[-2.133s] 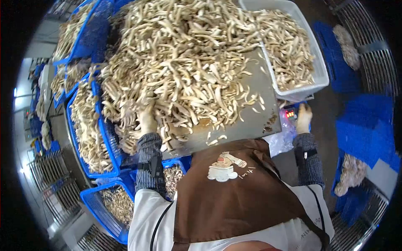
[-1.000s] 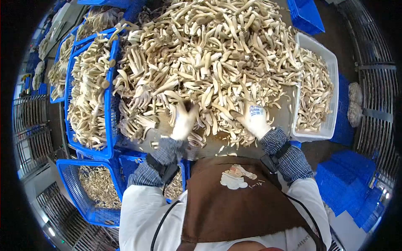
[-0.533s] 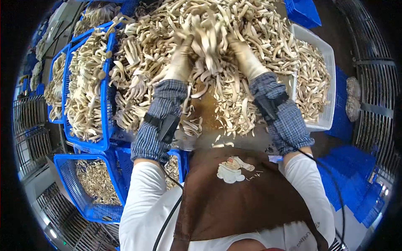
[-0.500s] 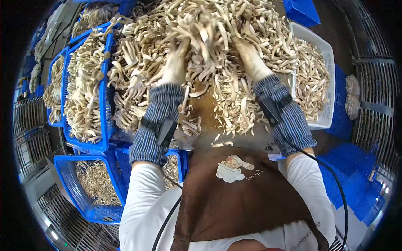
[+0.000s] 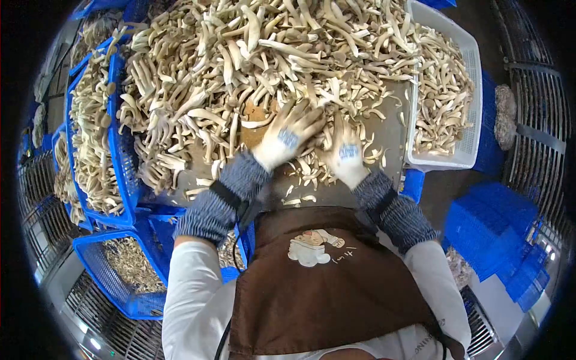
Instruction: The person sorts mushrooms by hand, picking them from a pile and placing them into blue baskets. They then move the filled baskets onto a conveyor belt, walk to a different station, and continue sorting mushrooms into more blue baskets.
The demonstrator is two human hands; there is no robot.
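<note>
A wide heap of long pale mushrooms [image 5: 258, 54] covers the work table. My left hand [image 5: 291, 135], in a white glove with blue print, lies palm down at the heap's near edge, fingers stretched and spread over small mushrooms. Just to its right, my right hand [image 5: 346, 150] wears a matching glove; its fingers point forward against the small pieces, partly hidden among them. Between and below the hands lie small loose mushrooms [image 5: 310, 171]. Neither hand shows a mushroom held in its grip.
A white basket [image 5: 474, 114] of mushrooms stands right of the table. On the left is a blue basket [image 5: 123, 162] full of mushrooms, and below it another blue basket [image 5: 90, 252] with small scraps. Blue crates [image 5: 492, 222] sit at the lower right. Bare metal table surface [image 5: 390, 135] shows beside the heap.
Both hands have come back from the far heap toward my body and closer together. The mushrooms that were between them now lie on the heap, and the small ones near me are more gathered.
</note>
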